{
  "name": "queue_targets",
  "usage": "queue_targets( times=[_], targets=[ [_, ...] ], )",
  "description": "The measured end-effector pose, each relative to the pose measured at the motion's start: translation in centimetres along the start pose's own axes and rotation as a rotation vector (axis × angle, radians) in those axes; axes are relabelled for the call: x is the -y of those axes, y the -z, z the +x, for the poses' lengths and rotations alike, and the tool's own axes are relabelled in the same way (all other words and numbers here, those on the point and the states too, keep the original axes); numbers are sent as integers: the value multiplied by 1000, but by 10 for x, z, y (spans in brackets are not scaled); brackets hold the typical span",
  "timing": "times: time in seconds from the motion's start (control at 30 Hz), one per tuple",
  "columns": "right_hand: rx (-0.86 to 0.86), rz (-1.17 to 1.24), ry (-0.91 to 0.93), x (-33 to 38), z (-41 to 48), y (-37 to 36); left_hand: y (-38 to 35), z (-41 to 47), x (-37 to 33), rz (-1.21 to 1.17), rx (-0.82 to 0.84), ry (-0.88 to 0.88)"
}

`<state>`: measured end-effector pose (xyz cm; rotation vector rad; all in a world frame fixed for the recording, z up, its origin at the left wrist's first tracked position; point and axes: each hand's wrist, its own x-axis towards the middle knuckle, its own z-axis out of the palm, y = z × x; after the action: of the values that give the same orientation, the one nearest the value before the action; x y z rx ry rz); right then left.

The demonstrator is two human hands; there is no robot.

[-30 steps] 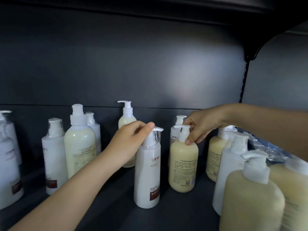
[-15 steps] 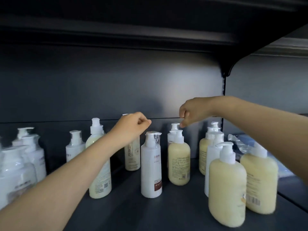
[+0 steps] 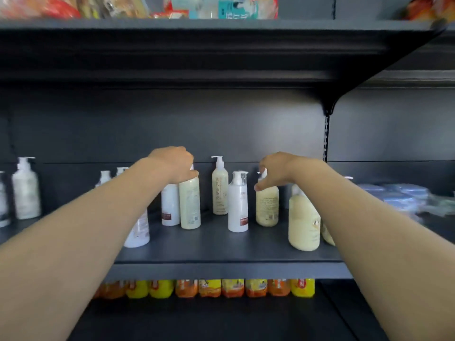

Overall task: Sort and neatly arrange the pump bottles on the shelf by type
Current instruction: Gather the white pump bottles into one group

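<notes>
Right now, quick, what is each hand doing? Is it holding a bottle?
Left hand: curled over the top of the tall cream bottle; real grip cannot be told.
Right hand: open, fingers by the short cream bottle pump, not gripping.

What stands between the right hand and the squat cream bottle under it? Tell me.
Nothing visible. The right hand hangs right at the pump of the squat cream bottle, fingers curled around the top. The white bottle stands to its left, apart, and the large cream bottle stands nearer on the right, neither in the path.
</notes>
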<state>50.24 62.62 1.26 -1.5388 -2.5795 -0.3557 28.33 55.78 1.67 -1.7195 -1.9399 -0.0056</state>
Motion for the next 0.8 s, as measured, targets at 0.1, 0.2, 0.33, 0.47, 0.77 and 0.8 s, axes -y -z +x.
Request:
queue_targets(
  times=[0.1, 0.2, 0.33, 0.47, 0.77, 0.8],
  targets=[
    [-47, 41, 2, 13, -33, -2, 10, -47, 14, 19, -19, 57],
    [-85, 46, -1, 34, -62, -4, 19, -91, 30, 34, -59, 105],
    [-68, 75, 6, 67, -89, -11, 21, -135, 48, 82, -157, 104],
    [-55, 82, 29, 110, -101, -10, 14, -162, 63, 0, -206, 107],
    [-90, 15, 46, 213, -72, 11, -29, -186, 143, -52, -127, 67],
    [-94, 2, 46, 227, -67, 14, -34, -188, 159, -53, -120, 69]
  ],
)
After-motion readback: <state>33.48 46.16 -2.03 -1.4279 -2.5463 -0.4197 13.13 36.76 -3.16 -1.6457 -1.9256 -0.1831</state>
